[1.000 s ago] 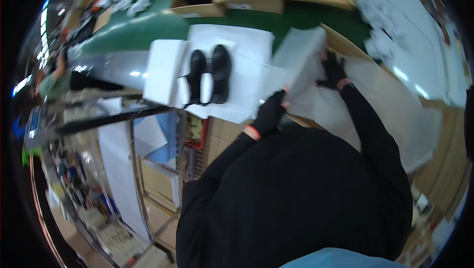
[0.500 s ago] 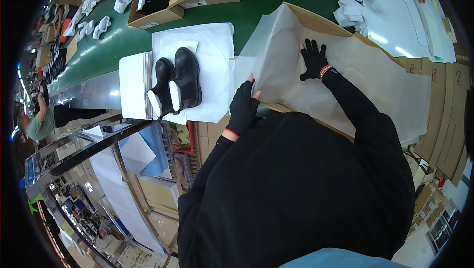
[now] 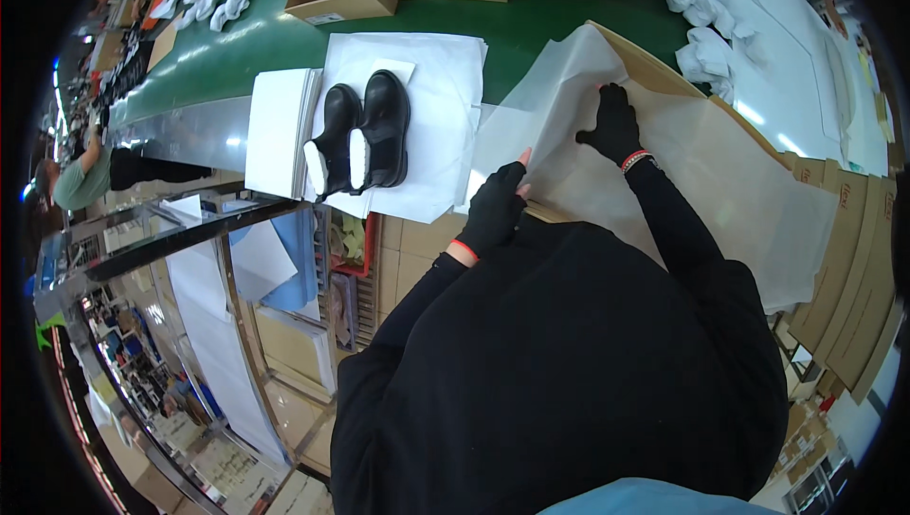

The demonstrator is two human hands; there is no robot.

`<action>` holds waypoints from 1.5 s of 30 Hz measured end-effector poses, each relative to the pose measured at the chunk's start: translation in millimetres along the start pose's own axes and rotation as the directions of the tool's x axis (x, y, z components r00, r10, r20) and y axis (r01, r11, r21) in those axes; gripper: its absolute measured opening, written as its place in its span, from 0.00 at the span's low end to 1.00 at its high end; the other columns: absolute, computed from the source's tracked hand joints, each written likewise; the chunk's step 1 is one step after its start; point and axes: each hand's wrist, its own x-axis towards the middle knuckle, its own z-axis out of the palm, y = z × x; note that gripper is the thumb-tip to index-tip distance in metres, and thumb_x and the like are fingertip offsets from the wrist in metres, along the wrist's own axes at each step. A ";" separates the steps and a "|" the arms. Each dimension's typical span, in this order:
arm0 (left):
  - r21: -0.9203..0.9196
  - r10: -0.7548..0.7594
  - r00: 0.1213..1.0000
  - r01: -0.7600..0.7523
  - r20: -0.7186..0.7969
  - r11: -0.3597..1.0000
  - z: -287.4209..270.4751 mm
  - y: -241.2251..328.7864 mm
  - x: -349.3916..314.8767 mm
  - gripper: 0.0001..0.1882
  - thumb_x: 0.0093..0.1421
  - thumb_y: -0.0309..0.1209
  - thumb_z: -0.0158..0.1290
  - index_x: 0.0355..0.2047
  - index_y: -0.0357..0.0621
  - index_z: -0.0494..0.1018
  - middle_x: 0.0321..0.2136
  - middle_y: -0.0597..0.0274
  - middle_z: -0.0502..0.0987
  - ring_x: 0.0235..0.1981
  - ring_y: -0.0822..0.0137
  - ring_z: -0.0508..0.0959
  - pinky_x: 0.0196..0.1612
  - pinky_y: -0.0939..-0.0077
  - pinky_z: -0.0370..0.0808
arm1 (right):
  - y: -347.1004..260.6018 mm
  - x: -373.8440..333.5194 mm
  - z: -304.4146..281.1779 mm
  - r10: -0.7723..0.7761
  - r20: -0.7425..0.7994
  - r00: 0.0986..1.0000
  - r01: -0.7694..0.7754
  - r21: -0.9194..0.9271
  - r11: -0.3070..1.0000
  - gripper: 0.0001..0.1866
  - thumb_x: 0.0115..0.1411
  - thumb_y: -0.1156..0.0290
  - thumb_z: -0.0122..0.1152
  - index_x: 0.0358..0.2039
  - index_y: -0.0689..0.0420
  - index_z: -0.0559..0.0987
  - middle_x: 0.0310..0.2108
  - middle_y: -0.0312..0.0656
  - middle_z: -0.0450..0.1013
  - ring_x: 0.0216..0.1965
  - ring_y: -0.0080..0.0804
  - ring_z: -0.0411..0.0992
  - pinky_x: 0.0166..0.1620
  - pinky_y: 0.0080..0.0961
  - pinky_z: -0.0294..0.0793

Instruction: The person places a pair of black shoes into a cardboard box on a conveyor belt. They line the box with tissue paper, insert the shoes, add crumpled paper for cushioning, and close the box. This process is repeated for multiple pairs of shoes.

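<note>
A cardboard box (image 3: 646, 57), lined with a sheet of translucent white tissue paper (image 3: 706, 169), lies on the bench in front of me. My right hand (image 3: 615, 126), in a black fingerless glove, presses on the paper inside the box near its far left corner. Its fingers are stretched close together, with the thumb apart. At the near left corner of the box, my left hand (image 3: 495, 210) touches the paper's edge with finger and thumb apart. Left of it, a pair of black boots with white paper in their openings, one boot (image 3: 384, 126) beside the other boot (image 3: 338, 136), lies on white sheets (image 3: 445, 88).
A stack of white paper (image 3: 277, 136) sits left of the boots on the green bench (image 3: 531, 17). Behind stands an open box (image 3: 355, 8) with dark contents. Crumpled white paper (image 3: 706, 60) lies at back right, and flat cardboard pieces (image 3: 844, 278) stand at right.
My right hand's spread fingers have drawn together, and the hand has shifted toward the box's far left corner. My left hand stays at the near left corner. The whole view has shifted slightly.
</note>
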 end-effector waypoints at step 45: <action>-0.319 -0.003 0.952 -0.099 -0.305 0.943 -222.9 81.4 -43.1 0.17 0.56 0.38 0.58 0.42 0.39 0.77 0.32 0.54 0.80 0.38 0.65 0.79 0.44 0.71 0.72 | -137.0 -93.3 -136.2 -0.844 -0.059 0.533 0.332 0.932 0.144 0.46 0.51 0.61 0.69 0.64 0.61 0.55 0.61 0.50 0.60 0.62 0.38 0.60 0.62 0.33 0.56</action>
